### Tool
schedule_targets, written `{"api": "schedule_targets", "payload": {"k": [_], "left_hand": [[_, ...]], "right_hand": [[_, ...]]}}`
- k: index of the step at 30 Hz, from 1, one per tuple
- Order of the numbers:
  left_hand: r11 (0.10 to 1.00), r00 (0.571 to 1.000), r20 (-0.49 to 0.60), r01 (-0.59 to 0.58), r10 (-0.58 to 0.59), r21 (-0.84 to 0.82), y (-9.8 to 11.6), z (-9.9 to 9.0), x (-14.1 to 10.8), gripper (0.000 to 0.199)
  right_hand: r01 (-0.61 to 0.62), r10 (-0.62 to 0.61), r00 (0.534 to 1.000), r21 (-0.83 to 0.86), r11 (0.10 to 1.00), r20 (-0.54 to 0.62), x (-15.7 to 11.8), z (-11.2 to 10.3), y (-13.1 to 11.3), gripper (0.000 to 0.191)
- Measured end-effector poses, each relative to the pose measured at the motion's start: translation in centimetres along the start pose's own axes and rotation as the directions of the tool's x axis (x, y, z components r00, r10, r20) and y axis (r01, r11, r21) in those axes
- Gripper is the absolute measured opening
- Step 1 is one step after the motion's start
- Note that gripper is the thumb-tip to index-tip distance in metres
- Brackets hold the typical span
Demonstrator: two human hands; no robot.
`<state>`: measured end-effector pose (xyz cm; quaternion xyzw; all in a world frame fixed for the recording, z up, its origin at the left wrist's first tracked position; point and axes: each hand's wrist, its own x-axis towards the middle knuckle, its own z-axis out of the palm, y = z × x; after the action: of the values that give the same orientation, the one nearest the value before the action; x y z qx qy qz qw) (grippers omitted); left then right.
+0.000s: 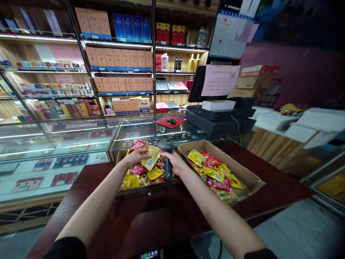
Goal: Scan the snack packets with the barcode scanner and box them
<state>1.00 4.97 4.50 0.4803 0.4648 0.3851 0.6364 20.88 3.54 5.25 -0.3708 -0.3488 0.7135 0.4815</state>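
My left hand [137, 158] pinches a yellow snack packet [151, 157], its printed label and barcode facing me. Beside it my right hand [174, 162] is wrapped round the handle of a dark barcode scanner [167, 166], whose head is close to the packet's upper right. Both hands are over a cardboard box [151, 188] of red and yellow packets. To the right, a second cardboard box [250, 183] holds more red and yellow packets [215, 172].
The boxes stand on a dark red desk [134, 223]. Behind are a glass counter [94, 144], a red mat [170, 122] with a mouse, and a monitor [196, 84] above a black cash drawer [212, 122]. Shelves of boxed goods line the back wall.
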Motion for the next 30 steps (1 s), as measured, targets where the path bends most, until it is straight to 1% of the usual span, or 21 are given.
{"api": "schedule_targets", "payload": {"k": [2, 4, 7, 9, 12, 14, 16, 18, 22, 24, 26, 30], "left_hand": [[0.999, 0.998, -0.062, 0.030, -0.033, -0.039, 0.3, -0.2, -0.1, 0.063], [0.996, 0.995, -0.097, 0.019, -0.028, -0.089, 0.4, -0.3, 0.0, 0.060], [0.982, 0.991, -0.128, -0.069, 0.046, -0.177, 0.3, -0.4, 0.5, 0.047], [0.968, 0.986, -0.152, -0.098, 0.064, -0.232, 0.2, -0.3, 0.9, 0.034], [0.944, 0.982, -0.188, -0.082, 0.022, -0.319, 0.2, -0.3, 1.5, 0.019], [0.932, 0.977, -0.211, -0.060, -0.018, -0.357, 0.3, -0.3, 1.8, 0.014], [0.936, 0.972, -0.230, -0.035, -0.050, -0.350, 0.4, -0.5, 2.2, 0.013], [0.953, 0.971, -0.230, -0.011, -0.062, -0.304, 0.4, -0.5, 2.5, 0.015], [0.983, 0.957, -0.279, 0.030, -0.081, -0.182, 0.4, -0.4, 3.1, 0.020], [0.985, 0.956, -0.280, 0.044, -0.091, -0.169, 0.4, -0.4, 3.2, 0.021], [0.984, 0.961, -0.255, 0.063, -0.105, -0.168, 0.4, -0.4, 3.4, 0.021], [0.984, 0.955, -0.258, 0.112, -0.144, -0.136, 0.5, -0.7, 3.5, 0.021]], "right_hand": [[0.010, -0.009, 1.000, 0.033, 0.999, -0.012, -0.1, -0.2, 0.2, 0.017], [0.023, -0.022, 0.999, 0.059, 0.998, -0.025, -0.2, -0.4, 0.5, 0.017], [0.046, -0.044, 0.999, 0.086, 0.995, -0.031, -0.6, -0.6, 0.8, 0.019], [0.058, -0.057, 0.998, 0.094, 0.994, -0.015, -0.9, -0.7, 1.0, 0.020], [0.062, -0.063, 0.998, 0.085, 0.994, 0.010, -1.1, -0.8, 1.0, 0.021], [0.064, -0.065, 0.998, 0.067, 0.996, 0.007, -1.1, -1.0, 1.0, 0.022], [0.075, -0.075, 0.997, 0.027, 0.997, -0.003, -1.3, -1.1, 1.0, 0.021], [0.095, -0.095, 0.996, -0.046, 0.994, 0.000, -1.7, -1.0, 1.1, 0.021], [0.121, -0.107, 0.991, -0.204, 0.972, 0.078, -3.5, -0.1, 1.9, 0.026], [0.117, -0.092, 0.989, -0.237, 0.965, 0.112, -4.6, 0.6, 2.6, 0.030], [0.116, -0.086, 0.988, -0.247, 0.962, 0.128, -5.6, 1.4, 3.5, 0.034], [0.157, -0.122, 0.983, -0.280, 0.947, 0.138, -7.6, 2.5, 5.6, 0.041]]}}
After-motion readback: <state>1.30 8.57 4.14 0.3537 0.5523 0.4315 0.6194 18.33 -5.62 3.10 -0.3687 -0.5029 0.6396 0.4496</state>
